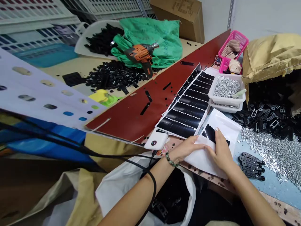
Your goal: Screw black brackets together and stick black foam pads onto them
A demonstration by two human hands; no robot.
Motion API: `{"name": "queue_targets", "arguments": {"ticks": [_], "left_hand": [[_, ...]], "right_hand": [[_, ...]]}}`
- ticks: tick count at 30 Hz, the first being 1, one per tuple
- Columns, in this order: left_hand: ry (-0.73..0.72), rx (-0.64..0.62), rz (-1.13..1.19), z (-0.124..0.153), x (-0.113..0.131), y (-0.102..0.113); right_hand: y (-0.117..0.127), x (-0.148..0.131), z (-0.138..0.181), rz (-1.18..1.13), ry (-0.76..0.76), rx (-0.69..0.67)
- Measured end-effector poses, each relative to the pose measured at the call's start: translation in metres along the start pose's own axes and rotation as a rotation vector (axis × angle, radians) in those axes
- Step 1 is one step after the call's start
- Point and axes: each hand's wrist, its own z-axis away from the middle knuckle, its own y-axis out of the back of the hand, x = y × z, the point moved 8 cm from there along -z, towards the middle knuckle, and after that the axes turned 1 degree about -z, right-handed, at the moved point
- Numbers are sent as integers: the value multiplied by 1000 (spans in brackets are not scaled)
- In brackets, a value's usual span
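Note:
A white backing sheet (231, 121) with black scalloped-edged adhesive strips (209, 133) lies at the front of the bench under both my hands. My left hand (187, 149), with a beaded bracelet at the wrist, grips the sheet's left side between thumb and fingers. On the black strips rests my right hand (221, 153), its thumb towards the left hand and its fingers closed over the sheet; the fingertips are partly hidden. More sheets of black strips (185, 110) are stacked just beyond my left hand.
A white device (155, 139) sits at the bench edge. Screws fill a white tub (227, 88); loose screws (279, 153) and black links (251, 166) lie right. A red-brown board (131, 117) runs left, with an orange-black power drill (141, 55) behind. Black cables (94, 152) cross below.

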Motion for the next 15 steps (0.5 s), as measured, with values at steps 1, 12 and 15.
{"name": "queue_targets", "arguments": {"ticks": [1, 12, 15], "left_hand": [[-46, -3, -51, -4, 6, 0], [-309, 31, -285, -38, 42, 2], [-290, 10, -339, -37, 39, 2]], "right_hand": [[1, 0, -11, -8, 14, -1], [6, -2, -64, 256, 70, -124], [8, -6, -71, 360, 91, -169]]}}
